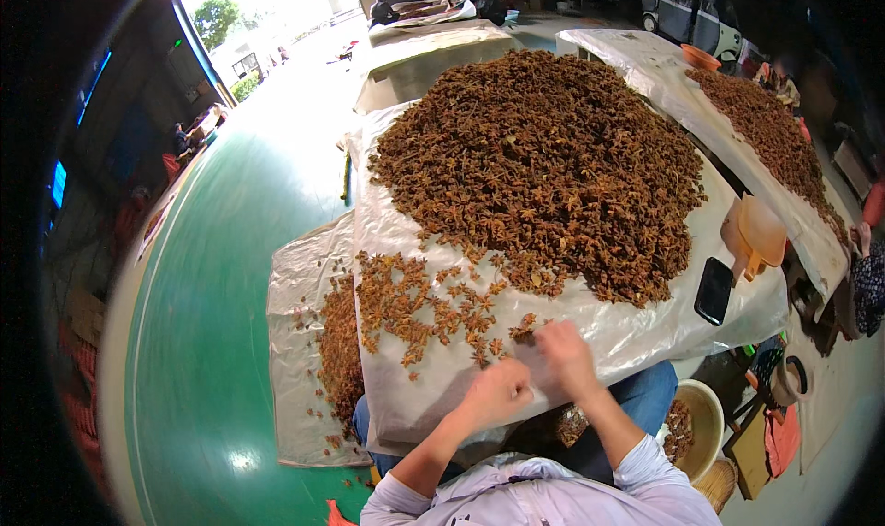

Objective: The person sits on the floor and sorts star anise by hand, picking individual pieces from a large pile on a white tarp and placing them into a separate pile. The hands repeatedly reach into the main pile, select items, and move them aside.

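A large heap of dried star anise [546,166] covers most of the plastic-sheeted table [442,401] before me. Nearer to me, a thin scatter of star anise [394,284] lies on the left part of the sheet. My left hand [499,390] is over the near edge, fingers curled; whether anything is inside cannot be seen. My right hand [565,353] is a little farther in, blurred, beside a few star anise pieces [523,327]; its fingertips are not clear, and what it may hold cannot be told.
A black smartphone [713,291] and an orange plastic scoop [759,235] lie at the table's right. More star anise is on a floor sheet [297,388] at left. A cream basin [709,429] stands by my right knee. Another heaped table [664,76] and a co-worker's sleeve [868,284] are at right.
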Motion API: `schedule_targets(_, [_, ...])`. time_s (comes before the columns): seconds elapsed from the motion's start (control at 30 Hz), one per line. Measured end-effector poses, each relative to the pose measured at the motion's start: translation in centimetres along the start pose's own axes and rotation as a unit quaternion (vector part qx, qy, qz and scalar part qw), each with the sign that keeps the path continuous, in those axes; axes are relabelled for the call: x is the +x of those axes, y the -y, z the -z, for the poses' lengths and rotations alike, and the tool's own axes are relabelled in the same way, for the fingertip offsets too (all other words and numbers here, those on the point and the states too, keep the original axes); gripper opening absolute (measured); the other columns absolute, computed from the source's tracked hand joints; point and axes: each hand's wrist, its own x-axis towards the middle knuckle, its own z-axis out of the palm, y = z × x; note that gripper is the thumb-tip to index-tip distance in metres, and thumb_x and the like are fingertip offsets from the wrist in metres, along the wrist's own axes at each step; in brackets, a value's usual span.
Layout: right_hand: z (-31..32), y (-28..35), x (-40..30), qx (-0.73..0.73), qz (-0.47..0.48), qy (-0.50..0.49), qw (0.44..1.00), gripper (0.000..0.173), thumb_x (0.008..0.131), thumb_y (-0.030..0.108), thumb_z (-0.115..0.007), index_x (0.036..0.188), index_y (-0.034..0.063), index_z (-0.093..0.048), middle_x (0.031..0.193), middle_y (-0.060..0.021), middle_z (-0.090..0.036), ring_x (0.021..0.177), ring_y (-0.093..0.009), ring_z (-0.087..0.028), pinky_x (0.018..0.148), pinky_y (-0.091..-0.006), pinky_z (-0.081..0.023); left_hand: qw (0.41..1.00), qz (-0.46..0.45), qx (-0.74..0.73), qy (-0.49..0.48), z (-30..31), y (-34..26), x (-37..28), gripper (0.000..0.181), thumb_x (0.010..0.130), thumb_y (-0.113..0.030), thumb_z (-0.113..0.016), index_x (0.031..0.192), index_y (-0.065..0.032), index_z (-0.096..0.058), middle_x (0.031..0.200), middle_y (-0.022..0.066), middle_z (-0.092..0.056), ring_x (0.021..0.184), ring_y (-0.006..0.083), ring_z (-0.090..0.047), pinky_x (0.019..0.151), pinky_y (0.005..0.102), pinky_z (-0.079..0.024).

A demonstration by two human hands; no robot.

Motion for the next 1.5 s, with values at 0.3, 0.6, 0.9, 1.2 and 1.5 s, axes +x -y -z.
schedule_targets(0.3, [-1.7, -5.0, 1.2, -0.019, -0.036, 0.004, 0.999, 0.020, 0.078, 0.014, -0.072, 0.097, 0.0109, -0.069, 0.099, -0.0070, -0.063, 0.096, -0.029, -0.055, 0.085, -0.0385, -0.048, 0.986, 0.072, -0.071, 0.131, -2.3, -0.6, -1.4, 0.029, 0.093, -0.026, -0.060, 0.112, -0.0057, -0.067, 0.099, 0.0157, -0.068, 0.094, 0.0330, -0.065, 0.086, 0.0393, -0.049])
schedule_targets(0.6, [-3.6, -3.6, 1.5, -0.095, -0.032, -0.014, 0.995, 0.011, 0.079, 0.010, -0.064, 0.089, 0.0092, -0.064, 0.095, -0.0055, -0.061, 0.095, -0.028, -0.055, 0.081, -0.0395, -0.049, 0.976, -0.005, 0.150, -0.159, -2.0, 4.7, 6.9, 0.035, 0.083, -0.006, -0.065, 0.117, -0.0080, -0.062, 0.115, 0.0150, -0.056, 0.098, 0.0348, -0.057, 0.086, 0.0414, -0.049])
schedule_targets(0.9, [-4.5, -4.4, 1.7, -0.175, 0.002, 0.032, 0.984, 0.019, 0.078, 0.013, -0.060, 0.096, 0.0054, -0.059, 0.100, -0.0085, -0.058, 0.102, -0.027, -0.052, 0.089, -0.0384, -0.044, 0.974, 0.062, -0.017, -0.218, -1.9, 6.7, 5.8, 0.037, 0.078, -0.001, -0.071, 0.111, -0.0080, -0.057, 0.102, 0.0090, -0.047, 0.079, 0.0204, -0.052, 0.075, 0.0342, -0.049])
schedule_targets(1.2, [-5.5, -2.2, 2.8, -0.093, 0.064, 0.046, 0.992, 0.013, 0.076, 0.009, -0.062, 0.089, 0.0086, -0.061, 0.095, -0.0064, -0.060, 0.097, -0.026, -0.053, 0.086, -0.0373, -0.043, 0.962, 0.064, -0.071, -0.256, -1.4, 5.4, 4.9, 0.029, 0.076, 0.003, -0.069, 0.101, -0.0056, -0.056, 0.096, 0.0076, -0.046, 0.073, 0.0183, -0.050, 0.070, 0.0306, -0.047])
schedule_targets(1.5, [-2.8, 1.0, 1.3, 0.010, -0.033, -0.015, 0.999, 0.006, 0.076, 0.009, -0.065, 0.081, 0.0058, -0.063, 0.081, -0.0097, -0.061, 0.086, -0.031, -0.054, 0.078, -0.0411, -0.046, 0.804, 0.206, -0.405, -0.384, 1.0, 8.4, 3.6, 0.016, 0.085, 0.000, -0.064, 0.089, -0.0105, -0.053, 0.078, -0.0050, -0.049, 0.070, 0.0048, -0.045, 0.059, 0.0215, -0.039])
